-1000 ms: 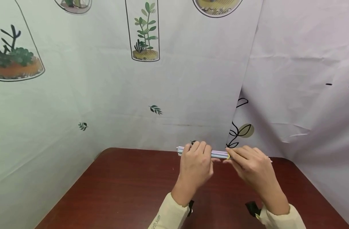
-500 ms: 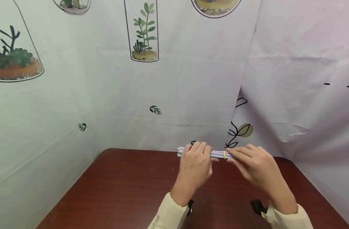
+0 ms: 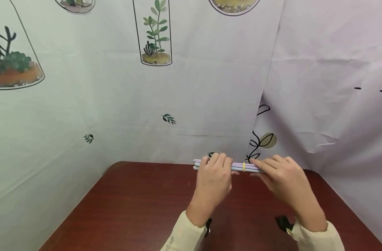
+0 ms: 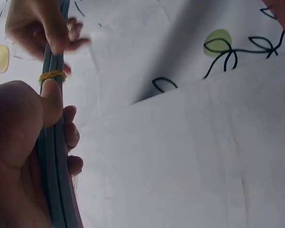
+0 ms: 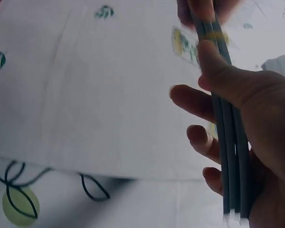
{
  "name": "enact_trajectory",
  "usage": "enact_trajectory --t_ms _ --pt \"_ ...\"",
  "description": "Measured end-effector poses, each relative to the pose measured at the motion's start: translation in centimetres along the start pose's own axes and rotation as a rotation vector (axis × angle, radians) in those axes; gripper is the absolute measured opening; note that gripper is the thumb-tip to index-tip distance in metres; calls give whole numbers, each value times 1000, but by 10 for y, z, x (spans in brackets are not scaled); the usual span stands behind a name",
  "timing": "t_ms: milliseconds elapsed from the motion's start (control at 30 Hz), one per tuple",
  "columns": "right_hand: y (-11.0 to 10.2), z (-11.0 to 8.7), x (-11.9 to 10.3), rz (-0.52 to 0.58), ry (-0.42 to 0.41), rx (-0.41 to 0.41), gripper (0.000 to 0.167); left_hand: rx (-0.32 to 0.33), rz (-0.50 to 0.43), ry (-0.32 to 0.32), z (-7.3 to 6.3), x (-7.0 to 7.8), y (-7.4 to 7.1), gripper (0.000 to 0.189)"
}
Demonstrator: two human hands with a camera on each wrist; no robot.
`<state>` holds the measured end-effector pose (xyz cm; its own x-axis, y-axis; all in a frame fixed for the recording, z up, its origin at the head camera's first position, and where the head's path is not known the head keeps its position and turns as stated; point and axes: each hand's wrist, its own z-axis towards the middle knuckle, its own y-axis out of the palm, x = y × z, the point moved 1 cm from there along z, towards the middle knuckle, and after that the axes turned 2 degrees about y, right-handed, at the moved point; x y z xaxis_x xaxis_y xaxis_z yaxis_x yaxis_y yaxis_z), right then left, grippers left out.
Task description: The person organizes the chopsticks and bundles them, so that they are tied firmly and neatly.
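Note:
A bundle of slender pale purple and blue sticks (image 3: 252, 167) is held level above the table, their exact kind unclear. Around its middle sits a yellow rubber band (image 3: 243, 167), in the gap between the hands. My left hand (image 3: 214, 177) grips the left part, and the ends poke out past its fingers. In the left wrist view, its thumb lies along the sticks (image 4: 54, 161) just by the band. My right hand (image 3: 286, 181) holds the right part. From the right wrist, the thumb presses on the sticks (image 5: 228, 142) near the band, fingers curled behind; white ends show at the bottom.
Below the hands spreads a dark red-brown table (image 3: 131, 202) with rounded far corners. A pale curtain (image 3: 209, 97) printed with plants stands close behind and at both sides. Black straps (image 3: 283, 223) show at the cuffs.
My right hand has slid slightly right along the bundle, away from the band. The yellow band now sits a little further left, nearer my left hand. The left hand keeps its grip.

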<state>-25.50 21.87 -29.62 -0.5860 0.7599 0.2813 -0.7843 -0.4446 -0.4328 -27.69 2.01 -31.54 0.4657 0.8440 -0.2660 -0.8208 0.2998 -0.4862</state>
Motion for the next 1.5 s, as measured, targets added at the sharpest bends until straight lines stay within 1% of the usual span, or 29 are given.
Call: enact_trajectory --t_ms 133,233,400,500,600,667,767,967,1133,1233,1367,1500 --pt "-8 -4 5 13 30 -32 51 10 -19 -19 1 -4 -3 22" --pt "-10 -5 8 32 29 -15 49 13 -33 2 1 -6 -4 23" --pt "-12 -5 13 53 27 40 47 51 -60 53 2 -12 -3 8" --pt "-15 -5 16 70 39 51 49 80 -83 54 0 -20 -3 15" --pt "-19 -6 19 99 51 55 50 98 -84 45 -1 -27 -3 16" --pt "-21 -6 20 121 53 58 50 102 -85 46 -1 -28 -3 16" --pt "-23 -7 23 147 58 57 51 111 -84 48 -1 -27 -2 17" --pt "-23 -10 27 174 36 76 51 117 -128 41 -1 -22 -2 19" --pt "-21 -11 28 298 20 45 49 99 -130 49 -1 -21 -2 18" --pt "-20 -11 28 354 25 34 47 105 -130 48 -1 -20 -3 16" --pt "-21 -12 30 385 31 60 45 120 -146 59 0 -19 -3 15" --pt "-22 -12 33 389 32 90 44 105 -215 89 0 -22 -3 20"
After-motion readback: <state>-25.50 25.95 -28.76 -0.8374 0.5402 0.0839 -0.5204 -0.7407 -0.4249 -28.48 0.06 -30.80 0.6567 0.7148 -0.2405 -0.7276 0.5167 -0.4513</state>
